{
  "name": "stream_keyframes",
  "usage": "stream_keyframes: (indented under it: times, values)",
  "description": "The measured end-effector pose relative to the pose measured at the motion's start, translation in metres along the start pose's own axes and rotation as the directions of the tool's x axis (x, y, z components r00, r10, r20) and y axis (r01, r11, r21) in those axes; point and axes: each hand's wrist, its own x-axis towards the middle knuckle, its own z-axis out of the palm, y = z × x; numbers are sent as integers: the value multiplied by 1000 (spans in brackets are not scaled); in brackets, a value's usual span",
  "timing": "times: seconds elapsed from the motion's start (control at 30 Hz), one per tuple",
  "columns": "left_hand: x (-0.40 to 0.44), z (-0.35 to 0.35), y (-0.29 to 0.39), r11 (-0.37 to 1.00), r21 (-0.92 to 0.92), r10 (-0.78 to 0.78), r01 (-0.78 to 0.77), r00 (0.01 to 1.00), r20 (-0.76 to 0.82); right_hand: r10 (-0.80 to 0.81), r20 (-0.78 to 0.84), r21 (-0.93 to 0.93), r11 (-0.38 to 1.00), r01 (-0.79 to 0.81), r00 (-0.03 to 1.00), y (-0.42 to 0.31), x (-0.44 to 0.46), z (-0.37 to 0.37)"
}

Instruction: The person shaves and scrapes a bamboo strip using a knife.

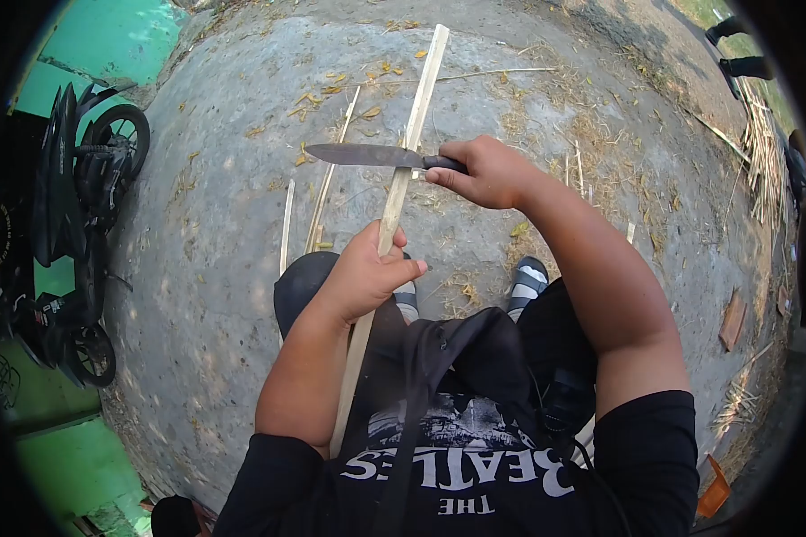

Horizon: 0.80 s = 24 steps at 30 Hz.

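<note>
A long pale strip, bamboo or wood (427,80), runs from under my left forearm up past my knees. My left hand (364,270) is wrapped round its middle, thumb pointing right. In my right hand (485,172) is the dark handle of a large knife (363,155). The blade lies across the strip above my left hand, its tip pointing left. Whether the edge has bitten into the strip cannot be made out.
Thin pale sticks (336,170) and dry leaves lie on the grey ground (233,116). A motorcycle (81,188) stands at the left by a green wall. Bundled strips (766,161) lie at the right, near another person's legs (745,67). My sandalled feet (528,285) are below.
</note>
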Motion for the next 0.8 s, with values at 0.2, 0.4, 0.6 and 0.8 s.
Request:
stream_keyframes:
  times: [0.2,0.4,0.6,0.8]
  values:
    - [1,-4,-5,1000,11,2,-2,1000,19,-114,22,-62,991,115,993,-12,-6,9]
    - [-1,-1,3,1000,-16,-27,27,1000,-6,-13,-16,-71,997,12,1000,-15,-2,3]
    - [-3,-3,-5,999,-44,10,-7,999,47,70,-107,49,997,-65,992,35,6,-4]
    - [2,-6,-4,1000,18,3,-3,999,38,-23,-5,-102,994,23,1000,-5,-8,-4]
